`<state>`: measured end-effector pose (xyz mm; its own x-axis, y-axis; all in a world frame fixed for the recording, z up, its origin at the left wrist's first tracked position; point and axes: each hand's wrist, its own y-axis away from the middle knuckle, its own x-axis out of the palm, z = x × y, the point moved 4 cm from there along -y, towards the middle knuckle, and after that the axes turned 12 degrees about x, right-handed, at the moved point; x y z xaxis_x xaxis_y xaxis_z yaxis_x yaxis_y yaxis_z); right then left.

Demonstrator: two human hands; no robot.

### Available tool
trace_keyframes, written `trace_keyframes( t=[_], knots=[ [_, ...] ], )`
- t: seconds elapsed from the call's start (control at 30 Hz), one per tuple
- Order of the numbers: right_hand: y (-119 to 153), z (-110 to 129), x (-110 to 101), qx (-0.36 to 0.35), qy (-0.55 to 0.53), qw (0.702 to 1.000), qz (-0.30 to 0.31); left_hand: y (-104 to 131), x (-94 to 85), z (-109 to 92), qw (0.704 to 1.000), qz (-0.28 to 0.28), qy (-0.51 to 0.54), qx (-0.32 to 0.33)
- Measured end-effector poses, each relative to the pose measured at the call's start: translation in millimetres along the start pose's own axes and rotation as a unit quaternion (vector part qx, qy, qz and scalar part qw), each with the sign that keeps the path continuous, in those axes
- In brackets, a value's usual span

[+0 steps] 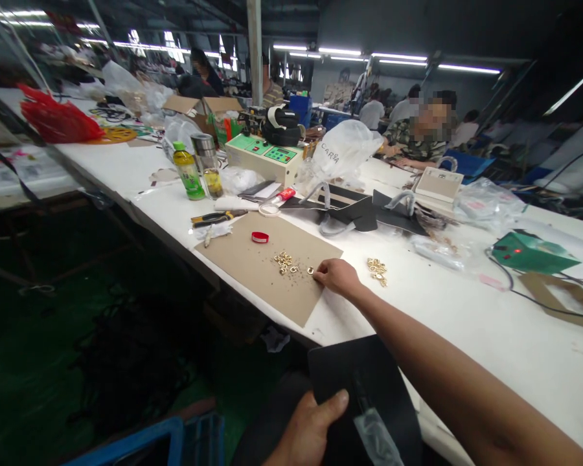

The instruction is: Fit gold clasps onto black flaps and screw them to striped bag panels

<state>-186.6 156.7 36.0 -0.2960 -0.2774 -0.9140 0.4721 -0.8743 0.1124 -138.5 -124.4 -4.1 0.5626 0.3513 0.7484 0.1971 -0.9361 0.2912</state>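
Observation:
My left hand (307, 428) is closed on the edge of a black leather-like panel (357, 369), with its thumb lying on top. A strap or handle wrapped in clear plastic (376, 435) is attached to that panel. Over the right edge of a brown cardboard sheet (252, 259), my right hand (337, 275) has its fingers pinched at a small gold metal fitting (310, 270). To the left of these fingertips lies a pile of similar gold fittings (284, 260), with small dark bits scattered around. Another gold pile (377, 270) rests on the white table to the right.
A red band (260, 237) and pliers (218, 218) lie on or near the cardboard. Beyond are a green-labelled bottle (189, 173), a glass flask (208, 168), a control box (262, 158) and black bag pieces (354, 208). A green device (532, 251) stands right. A co-worker (415, 139) sits opposite.

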Motion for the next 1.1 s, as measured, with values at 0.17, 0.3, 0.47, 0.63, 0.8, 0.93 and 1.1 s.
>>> trace_keyframes(
  t=[0.17, 0.3, 0.47, 0.63, 0.8, 0.93, 1.1],
  knots=[
    [17.1, -8.6, -26.9, -0.009, -0.055, 0.998, -0.021, 11.0, 3.6, -6.9, 0.997, -0.073, -0.021, -0.025],
    [80.0, -32.2, -64.5, -0.023, -0.162, 0.985, -0.063, 12.9, 10.2, -13.9, 0.994, -0.101, -0.027, -0.016],
    [210.9, -61.5, -87.3, -0.1, -0.318, 0.937, -0.104, 13.4, 27.6, -14.9, 0.994, -0.09, -0.052, 0.026],
    [286.8, -86.2, -71.6, -0.101, -0.337, 0.927, -0.129, 19.3, 49.5, 2.9, 0.986, -0.025, -0.151, 0.062],
    [315.7, -107.5, -74.3, -0.092, -0.317, 0.922, -0.205, 29.2, 70.4, 18.9, 0.956, 0.035, -0.27, 0.11],
    [333.8, -116.8, -81.8, -0.091, -0.283, 0.925, -0.238, 39.1, 85.7, 22.4, 0.924, 0.062, -0.356, 0.12],
    [345.4, -119.9, -85.7, -0.086, -0.269, 0.93, -0.234, 47.9, 94.2, 24.4, 0.896, 0.09, -0.421, 0.107]
  ],
)
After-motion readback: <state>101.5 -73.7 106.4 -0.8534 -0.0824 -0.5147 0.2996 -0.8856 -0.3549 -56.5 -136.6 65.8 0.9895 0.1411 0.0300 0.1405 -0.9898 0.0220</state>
